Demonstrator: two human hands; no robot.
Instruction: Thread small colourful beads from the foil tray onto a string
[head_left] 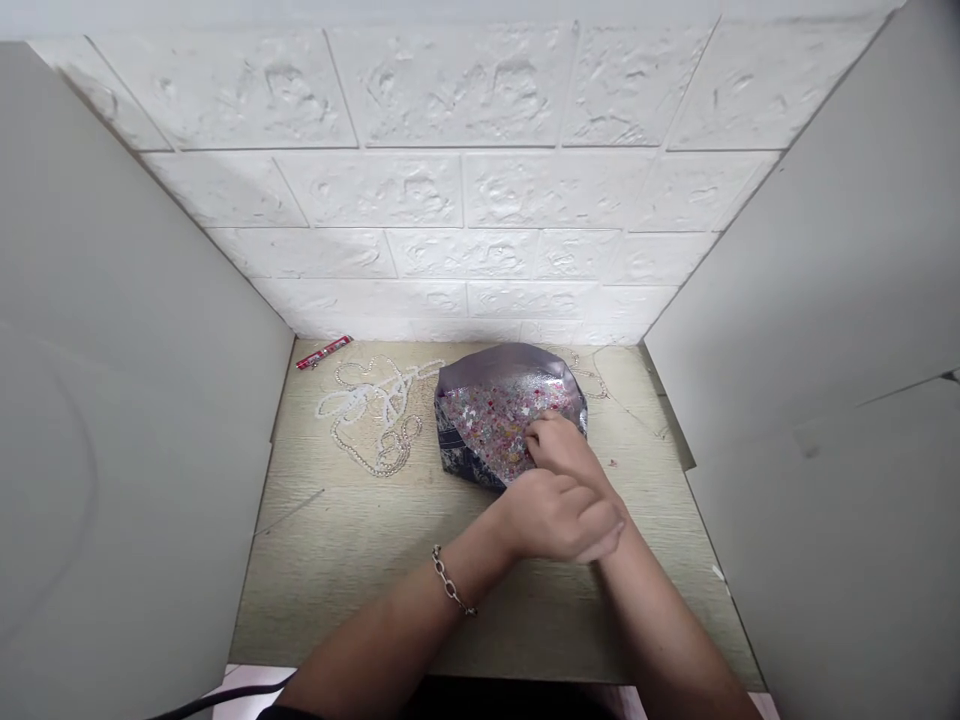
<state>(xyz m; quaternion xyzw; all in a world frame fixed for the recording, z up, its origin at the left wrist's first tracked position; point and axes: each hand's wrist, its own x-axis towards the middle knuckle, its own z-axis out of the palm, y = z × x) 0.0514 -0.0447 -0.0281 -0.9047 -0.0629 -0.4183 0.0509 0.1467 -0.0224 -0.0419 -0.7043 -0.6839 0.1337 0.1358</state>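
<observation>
A soft-sided bag (517, 360) with a silvery lining and a dark patterned outside stands at the back middle. Many small mixed beads (495, 415), pink, red, white and yellow, fill it. My right hand (561, 442) reaches into its right part, fingers curled together at the beads; whatever they pinch is too small to name. In front of the bag, my left hand (562, 515) is closed in a fist and crosses over my right forearm. Its fingers hide anything inside. A chain bracelet (451, 585) circles my left wrist.
Left of the bag lie white bead strands (360, 400) and a pale beaded chain (382, 465). A red patterned strip (324, 352) rests at the back left. Thin wire (634, 412) lies right of the bag. Grey panels (810, 330) flank the wooden tabletop (330, 600); a white brick-pattern wall (420, 190) stands behind.
</observation>
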